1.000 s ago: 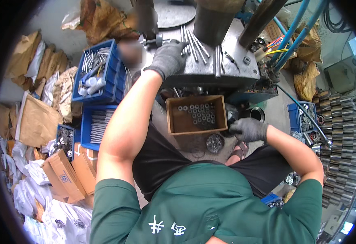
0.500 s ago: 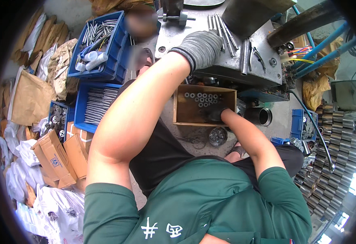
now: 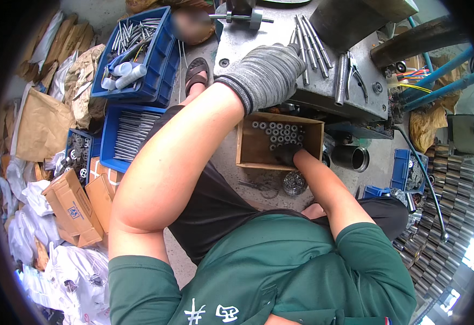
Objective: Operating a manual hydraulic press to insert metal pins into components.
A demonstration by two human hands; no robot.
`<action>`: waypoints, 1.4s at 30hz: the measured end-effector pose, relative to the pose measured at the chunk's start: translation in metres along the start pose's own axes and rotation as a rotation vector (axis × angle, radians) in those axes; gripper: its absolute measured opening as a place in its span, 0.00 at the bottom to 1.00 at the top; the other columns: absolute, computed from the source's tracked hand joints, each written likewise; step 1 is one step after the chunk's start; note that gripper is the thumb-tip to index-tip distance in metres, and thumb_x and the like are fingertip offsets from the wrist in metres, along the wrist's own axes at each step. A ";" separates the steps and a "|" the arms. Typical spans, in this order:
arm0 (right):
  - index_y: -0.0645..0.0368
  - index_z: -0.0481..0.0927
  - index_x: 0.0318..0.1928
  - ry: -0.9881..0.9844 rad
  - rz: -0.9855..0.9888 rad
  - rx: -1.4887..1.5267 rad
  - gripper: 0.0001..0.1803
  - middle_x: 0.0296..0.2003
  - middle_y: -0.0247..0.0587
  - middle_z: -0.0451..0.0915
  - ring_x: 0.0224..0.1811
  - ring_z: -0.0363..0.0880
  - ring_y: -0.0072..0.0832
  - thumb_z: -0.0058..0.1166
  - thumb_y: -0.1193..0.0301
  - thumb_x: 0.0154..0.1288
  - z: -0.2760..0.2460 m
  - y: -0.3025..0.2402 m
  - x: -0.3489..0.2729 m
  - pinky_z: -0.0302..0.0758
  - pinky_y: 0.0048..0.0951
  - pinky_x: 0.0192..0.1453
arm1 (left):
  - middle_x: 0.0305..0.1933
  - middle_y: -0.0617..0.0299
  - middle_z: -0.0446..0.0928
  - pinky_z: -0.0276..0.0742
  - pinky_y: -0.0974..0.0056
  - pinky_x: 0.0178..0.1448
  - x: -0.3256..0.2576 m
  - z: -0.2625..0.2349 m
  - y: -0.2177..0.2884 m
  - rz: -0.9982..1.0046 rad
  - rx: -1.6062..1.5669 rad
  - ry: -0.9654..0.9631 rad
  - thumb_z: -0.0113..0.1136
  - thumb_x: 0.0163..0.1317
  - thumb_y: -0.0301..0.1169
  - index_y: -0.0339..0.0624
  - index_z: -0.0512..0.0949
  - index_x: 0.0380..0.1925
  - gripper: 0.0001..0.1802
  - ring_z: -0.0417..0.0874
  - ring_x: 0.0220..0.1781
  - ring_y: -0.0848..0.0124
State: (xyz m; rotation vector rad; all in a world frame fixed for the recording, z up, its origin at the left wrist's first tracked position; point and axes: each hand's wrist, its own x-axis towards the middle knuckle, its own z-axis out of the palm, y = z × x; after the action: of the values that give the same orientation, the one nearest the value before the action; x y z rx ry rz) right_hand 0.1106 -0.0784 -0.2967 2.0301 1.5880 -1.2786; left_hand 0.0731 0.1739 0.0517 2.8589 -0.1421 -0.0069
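My left hand (image 3: 272, 75), in a grey knitted glove, is over the front edge of the metal bench. Its fingers curl down and look closed, but whatever they hold is hidden under the glove. Just beyond it several slim metal rods (image 3: 314, 47) lie side by side on the bench top. My right hand (image 3: 288, 154), in a dark glove, reaches into a wooden box (image 3: 242, 142) below the bench. It is beside rows of small metal rings (image 3: 276, 132); shadow hides its fingers.
On the metal bench (image 3: 328, 93) lie a thick metal tube (image 3: 342, 81) and pliers (image 3: 358, 81). A round container of small parts (image 3: 294, 183) and a metal cylinder (image 3: 356, 158) stand near the box. Blue crates (image 3: 161, 76) of rods and parts are at left.
The view has shifted a little. My left hand has drawn back slightly from the rods toward me. My right hand stays in the box, and more rings show beside it.
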 end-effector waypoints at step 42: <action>0.56 0.86 0.59 0.104 0.066 0.135 0.24 0.65 0.51 0.80 0.67 0.78 0.45 0.50 0.57 0.72 -0.003 -0.029 0.041 0.71 0.41 0.72 | 0.48 0.45 0.80 0.81 0.48 0.59 0.006 0.008 -0.018 -0.130 -0.025 0.094 0.63 0.66 0.34 0.44 0.80 0.53 0.17 0.85 0.53 0.48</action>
State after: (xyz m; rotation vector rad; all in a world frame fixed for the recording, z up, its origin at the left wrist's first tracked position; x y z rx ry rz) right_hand 0.0868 -0.0392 -0.3169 2.2458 1.5011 -1.3085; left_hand 0.0803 0.1887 0.0391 2.8318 0.0621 0.0988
